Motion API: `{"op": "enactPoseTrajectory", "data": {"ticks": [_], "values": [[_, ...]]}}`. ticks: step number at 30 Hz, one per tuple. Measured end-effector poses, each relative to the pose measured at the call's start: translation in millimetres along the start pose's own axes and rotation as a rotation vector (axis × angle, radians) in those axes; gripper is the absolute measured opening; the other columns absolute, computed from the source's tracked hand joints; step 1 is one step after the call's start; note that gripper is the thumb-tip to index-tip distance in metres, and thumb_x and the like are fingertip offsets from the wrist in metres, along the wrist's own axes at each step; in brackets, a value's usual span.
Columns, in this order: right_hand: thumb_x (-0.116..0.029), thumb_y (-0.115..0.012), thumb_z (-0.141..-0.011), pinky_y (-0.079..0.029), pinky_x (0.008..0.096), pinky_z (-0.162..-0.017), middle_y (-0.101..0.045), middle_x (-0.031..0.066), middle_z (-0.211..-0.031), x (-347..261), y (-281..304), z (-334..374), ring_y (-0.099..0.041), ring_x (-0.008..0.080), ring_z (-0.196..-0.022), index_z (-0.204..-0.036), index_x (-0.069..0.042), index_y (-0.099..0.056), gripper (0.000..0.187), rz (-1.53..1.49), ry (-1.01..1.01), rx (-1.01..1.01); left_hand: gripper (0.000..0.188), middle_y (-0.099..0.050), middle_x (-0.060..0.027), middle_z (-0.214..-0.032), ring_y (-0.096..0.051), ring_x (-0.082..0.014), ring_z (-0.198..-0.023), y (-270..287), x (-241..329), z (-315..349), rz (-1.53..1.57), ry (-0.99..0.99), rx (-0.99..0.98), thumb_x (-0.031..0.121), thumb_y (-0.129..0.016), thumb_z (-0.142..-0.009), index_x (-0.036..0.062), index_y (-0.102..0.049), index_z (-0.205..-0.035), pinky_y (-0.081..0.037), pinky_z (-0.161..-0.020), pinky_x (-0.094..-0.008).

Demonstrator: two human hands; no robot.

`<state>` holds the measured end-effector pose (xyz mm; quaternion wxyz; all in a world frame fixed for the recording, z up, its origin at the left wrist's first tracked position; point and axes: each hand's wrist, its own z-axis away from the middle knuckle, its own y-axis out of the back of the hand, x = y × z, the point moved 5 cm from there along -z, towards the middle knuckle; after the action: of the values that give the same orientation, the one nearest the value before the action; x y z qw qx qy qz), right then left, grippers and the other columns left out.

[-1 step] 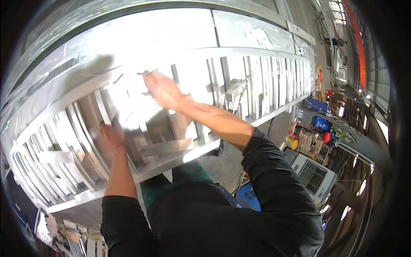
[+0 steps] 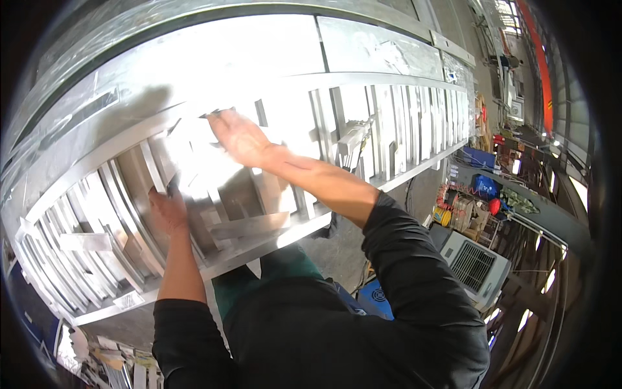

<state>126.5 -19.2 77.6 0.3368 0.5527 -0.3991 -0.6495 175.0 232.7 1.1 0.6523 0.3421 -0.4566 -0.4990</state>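
Observation:
A long bright metal frame (image 2: 389, 174) with several crosswise slats lies in front of me. My left hand (image 2: 170, 209) is inside the frame, its fingers curled at the lower end of a metal slat (image 2: 153, 163). My right hand (image 2: 240, 137) reaches across to the frame's far rail, fingers closed together. A small dark tip shows at those fingertips; its kind is hidden by glare. Strong white light washes out the slats between my hands. A short flat metal piece (image 2: 251, 225) lies across the slats near the front rail.
Another metal piece (image 2: 85, 242) rests on the slats at the left, and a bracket-like metal part (image 2: 355, 136) on the right. Sheet-metal panels (image 2: 382, 48) run along the far side. A grey louvred unit (image 2: 472, 266) and a blue box (image 2: 376, 297) stand on the right.
My right hand has shifted slightly left along the far rail. My left hand stays at the same slat, and the frame keeps its place.

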Motion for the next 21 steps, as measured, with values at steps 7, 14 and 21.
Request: {"op": "enactPoseTrajectory", "data": {"ticks": [7, 14, 21], "values": [[-0.007, -0.065, -0.076, -0.047, 0.0417, -0.083, -0.059, 0.013, -0.1, -37, 6, 71, -0.057, 0.031, -0.094, -0.105, -0.003, -0.062, 0.029, -0.131, 0.197, 0.082, 0.058, -0.067, -0.0238, -0.112, -0.065, -0.0413, -0.102, 14, 7, 5, -0.052, -0.022, -0.015, 0.032, -0.07, -0.081, 0.0042, -0.054, -0.129, -0.053, -0.086, -0.0488], [-0.004, -0.059, -0.077, -0.05, 0.0479, -0.077, -0.059, 0.0138, -0.086, -77, -48, 176, -0.059, 0.0356, -0.082, -0.106, -0.002, -0.057, 0.03, -0.335, 0.026, -0.282, 0.055, -0.065, -0.0171, -0.122, -0.064, -0.0383, -0.109, 11, 9, 0, -0.038, 0.08, -0.076, 0.037, -0.066, -0.081, 0.0081, -0.057, -0.127, -0.051, -0.09, -0.0485], [-0.006, -0.058, -0.084, -0.051, 0.0459, -0.078, -0.066, 0.0154, -0.088, -60, -82, 162, -0.066, 0.0352, -0.084, -0.1, -0.002, -0.062, 0.017, -0.417, -0.206, -0.508, 0.057, -0.064, -0.0168, -0.123, -0.063, -0.037, -0.11, 16, 13, 0, -0.018, 0.052, -0.045, 0.038, -0.063, -0.082, 0.0048, -0.056, -0.127, -0.051, -0.092, -0.0464]]}}
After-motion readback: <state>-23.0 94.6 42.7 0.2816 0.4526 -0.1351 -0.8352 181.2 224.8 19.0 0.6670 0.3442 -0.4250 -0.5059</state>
